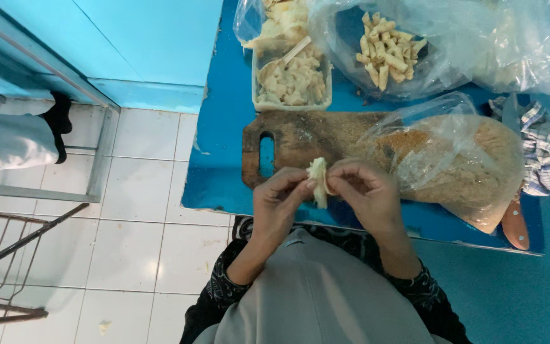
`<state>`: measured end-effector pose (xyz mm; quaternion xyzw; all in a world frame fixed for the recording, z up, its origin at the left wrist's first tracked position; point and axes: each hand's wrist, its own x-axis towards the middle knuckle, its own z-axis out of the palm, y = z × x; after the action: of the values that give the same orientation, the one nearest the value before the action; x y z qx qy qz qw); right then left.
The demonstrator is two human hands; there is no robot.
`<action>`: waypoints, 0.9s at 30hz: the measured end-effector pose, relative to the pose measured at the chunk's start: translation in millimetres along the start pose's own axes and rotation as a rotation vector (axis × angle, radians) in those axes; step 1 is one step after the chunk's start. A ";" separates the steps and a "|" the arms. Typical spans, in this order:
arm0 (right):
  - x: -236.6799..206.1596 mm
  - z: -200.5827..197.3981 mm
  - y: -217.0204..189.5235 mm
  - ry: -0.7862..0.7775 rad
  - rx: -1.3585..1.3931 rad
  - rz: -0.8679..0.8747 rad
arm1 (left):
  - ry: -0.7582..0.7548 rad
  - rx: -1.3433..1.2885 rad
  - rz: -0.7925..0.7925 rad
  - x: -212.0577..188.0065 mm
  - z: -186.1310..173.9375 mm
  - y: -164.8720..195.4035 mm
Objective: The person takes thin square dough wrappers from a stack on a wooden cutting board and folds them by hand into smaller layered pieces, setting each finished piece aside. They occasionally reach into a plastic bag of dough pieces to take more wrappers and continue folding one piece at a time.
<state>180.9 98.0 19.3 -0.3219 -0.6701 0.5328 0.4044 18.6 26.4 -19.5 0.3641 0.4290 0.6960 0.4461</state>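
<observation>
A pale, thin piece of dough wrapper (317, 180) is pinched between both my hands just above the near edge of the blue table (224, 165). My left hand (279, 204) grips its left side with thumb and fingertips. My right hand (367, 191) holds its right side, fingers curled around it. Right behind my hands lies a worn wooden cutting board (300, 137) with a handle slot.
A clear tub (292, 83) of pale filling with a spoon sits behind the board. A plastic bag of rolled pieces (388, 54) lies at the back, a bag of brown crumbs (472, 169) at right. A knife (515, 220) and checked cloth (542, 153) lie far right. White tiled floor, metal rack left.
</observation>
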 end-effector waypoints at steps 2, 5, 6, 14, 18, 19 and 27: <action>-5.5 -0.2 4.2 -0.020 -0.095 -0.097 | -0.001 0.053 0.057 0.0 0.1 -0.6; -8.9 -3.3 14.1 0.024 -0.343 -0.207 | 0.013 0.083 0.053 -2.0 -0.2 -1.4; -7.8 -5.2 18.0 0.027 -0.125 -0.067 | 0.019 0.084 0.041 -2.1 -0.3 -1.8; 2.0 -33.0 25.4 0.125 0.724 0.311 | 0.160 -0.332 -0.093 -4.4 -20.3 1.1; 12.4 -37.2 22.0 0.084 0.772 0.363 | 0.243 -0.431 -0.074 -5.2 -37.7 9.3; 15.4 -38.0 20.9 0.085 0.770 0.373 | 0.258 -0.433 -0.079 -5.2 -40.3 11.6; 19.7 -46.4 8.6 0.146 0.760 0.254 | 0.426 0.794 0.243 7.7 -66.3 46.8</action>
<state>212.8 138.0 19.7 -0.2668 -0.3501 0.7639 0.4719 -57.4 4.5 0.3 0.4034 0.6985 0.5842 0.0893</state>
